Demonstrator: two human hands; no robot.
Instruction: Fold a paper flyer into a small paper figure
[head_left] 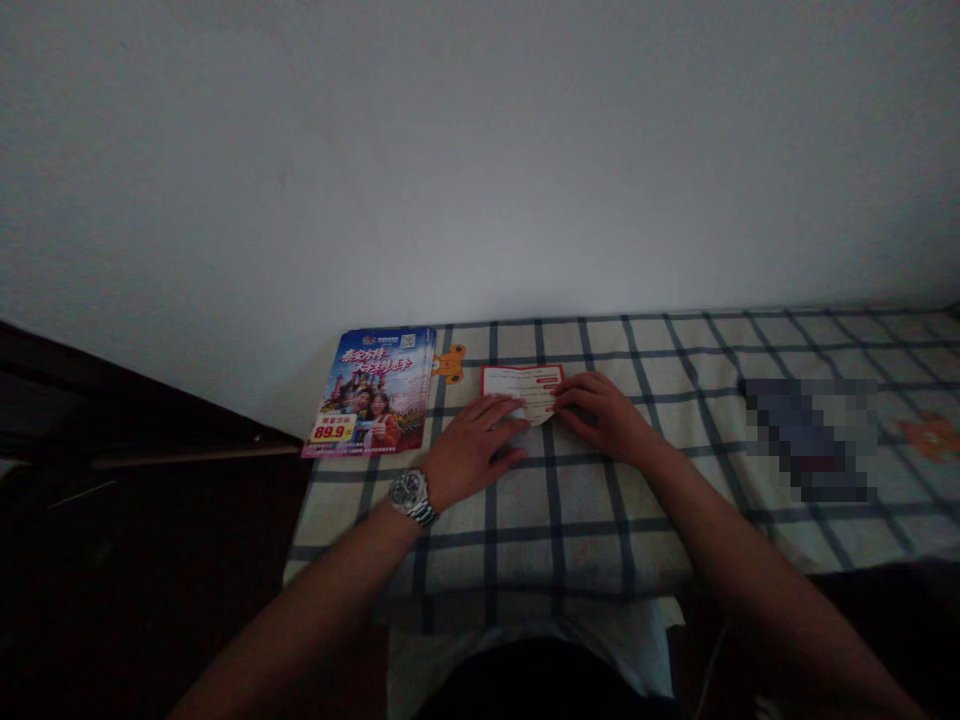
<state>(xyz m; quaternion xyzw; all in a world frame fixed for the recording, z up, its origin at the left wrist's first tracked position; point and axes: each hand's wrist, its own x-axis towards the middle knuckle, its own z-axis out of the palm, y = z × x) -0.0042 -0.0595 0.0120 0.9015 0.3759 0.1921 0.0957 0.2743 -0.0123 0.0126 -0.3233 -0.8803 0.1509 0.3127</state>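
A small leaflet (pixel 517 380) with a red border and white printed face lies on the checked cloth, its lower edge curling up. My left hand (pixel 476 445), with a metal watch (pixel 411 495) on its wrist, rests fingers outstretched on the leaflet's lower left part. Fingers and thumb of my right hand (pixel 604 415) are closed at the leaflet's right edge, pinching it. To the left of my hands sits a stack of colourful printed flyers (pixel 375 390), the top one showing "89.9". Part of the leaflet is hidden under my fingers.
A checked cloth (pixel 517 530) covers the surface, which meets a plain wall (pixel 480 160) at the back. On the right lies a dark, pixelated object (pixel 810 440). A dark wooden edge (pixel 202 455) runs along the left side.
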